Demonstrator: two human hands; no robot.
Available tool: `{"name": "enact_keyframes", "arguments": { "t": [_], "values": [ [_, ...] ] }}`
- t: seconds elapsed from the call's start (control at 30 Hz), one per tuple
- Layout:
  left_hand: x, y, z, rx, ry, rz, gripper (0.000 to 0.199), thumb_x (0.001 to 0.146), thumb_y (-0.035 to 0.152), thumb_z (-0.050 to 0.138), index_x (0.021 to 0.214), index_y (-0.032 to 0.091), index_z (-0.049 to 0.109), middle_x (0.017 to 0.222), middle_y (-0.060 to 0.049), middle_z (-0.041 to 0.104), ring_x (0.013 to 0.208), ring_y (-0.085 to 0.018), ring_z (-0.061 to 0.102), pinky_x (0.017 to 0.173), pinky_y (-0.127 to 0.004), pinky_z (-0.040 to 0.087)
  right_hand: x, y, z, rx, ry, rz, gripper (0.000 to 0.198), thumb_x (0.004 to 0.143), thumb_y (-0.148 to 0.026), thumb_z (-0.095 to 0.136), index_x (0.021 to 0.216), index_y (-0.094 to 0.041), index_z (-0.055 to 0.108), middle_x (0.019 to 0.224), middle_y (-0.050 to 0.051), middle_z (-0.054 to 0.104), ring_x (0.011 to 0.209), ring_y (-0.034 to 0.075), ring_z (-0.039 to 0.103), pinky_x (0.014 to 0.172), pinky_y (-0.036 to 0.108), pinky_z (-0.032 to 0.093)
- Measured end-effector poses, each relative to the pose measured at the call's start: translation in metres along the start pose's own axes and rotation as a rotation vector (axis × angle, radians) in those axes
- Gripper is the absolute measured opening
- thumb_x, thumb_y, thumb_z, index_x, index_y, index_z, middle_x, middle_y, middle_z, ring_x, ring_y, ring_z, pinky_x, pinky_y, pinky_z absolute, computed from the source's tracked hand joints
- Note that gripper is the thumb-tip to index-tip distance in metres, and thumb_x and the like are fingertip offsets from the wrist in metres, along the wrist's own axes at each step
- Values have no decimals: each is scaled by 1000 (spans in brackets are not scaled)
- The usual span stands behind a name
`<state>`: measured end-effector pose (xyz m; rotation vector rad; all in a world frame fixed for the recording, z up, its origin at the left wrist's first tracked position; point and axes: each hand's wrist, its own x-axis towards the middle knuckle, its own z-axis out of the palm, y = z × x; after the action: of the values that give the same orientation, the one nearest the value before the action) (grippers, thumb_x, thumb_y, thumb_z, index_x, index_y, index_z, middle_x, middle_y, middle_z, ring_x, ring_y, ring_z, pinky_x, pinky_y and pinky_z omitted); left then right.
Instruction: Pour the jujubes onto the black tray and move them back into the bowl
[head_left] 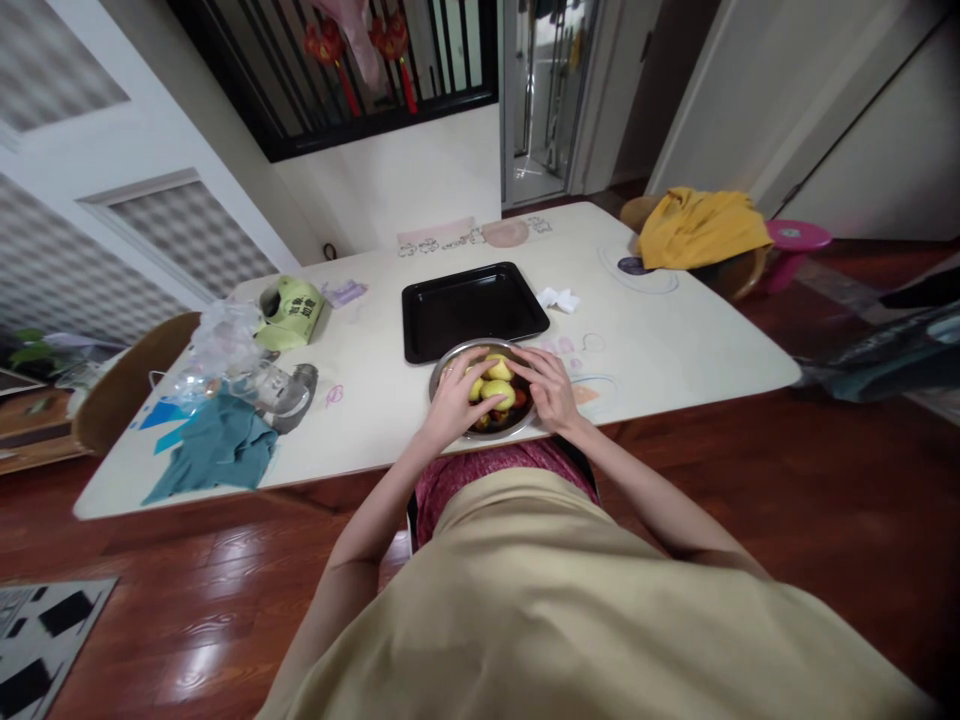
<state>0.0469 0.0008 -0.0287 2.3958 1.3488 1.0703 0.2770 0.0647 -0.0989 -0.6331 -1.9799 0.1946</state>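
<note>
A round metal bowl (487, 437) stands at the table's near edge, close to my body. Several yellow-green fruits (498, 395) are heaped in it, with darker reddish ones lower down; their exact kind is hard to tell. My left hand (454, 402) curves over the bowl's left side, thumb and fingers apart and resting on the fruits. From the right, my right hand (553, 388) reaches over the rim with its fingers stretched out, the tips at the uppermost fruit. Neither hand is wrapped round a fruit. Part of the pile is hidden under the fingers.
A black baking tray (472, 308) lies just behind the bowl, with a crumpled white tissue (559, 299) beside it. Leftward on the white table (375, 400) are a green box (291, 312), plastic bags (225, 340) and a teal cloth (217, 450). Yellow cloth (701, 228) drapes a chair at right.
</note>
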Motion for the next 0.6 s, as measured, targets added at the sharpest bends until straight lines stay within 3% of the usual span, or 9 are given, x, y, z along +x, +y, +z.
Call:
{"name": "enact_keyframes", "arguments": {
  "t": [0.6],
  "values": [
    [-10,-2,-5,-79,-15,16,61,100,51,73,153,27,56,158,-17,54,149,-36,53,126,-56,44,1,-8,-4,-4,-11,-89,59,114,-50,27,142,-26,73,144,11,73,135,33,63,112,58,49]
  ]
}}
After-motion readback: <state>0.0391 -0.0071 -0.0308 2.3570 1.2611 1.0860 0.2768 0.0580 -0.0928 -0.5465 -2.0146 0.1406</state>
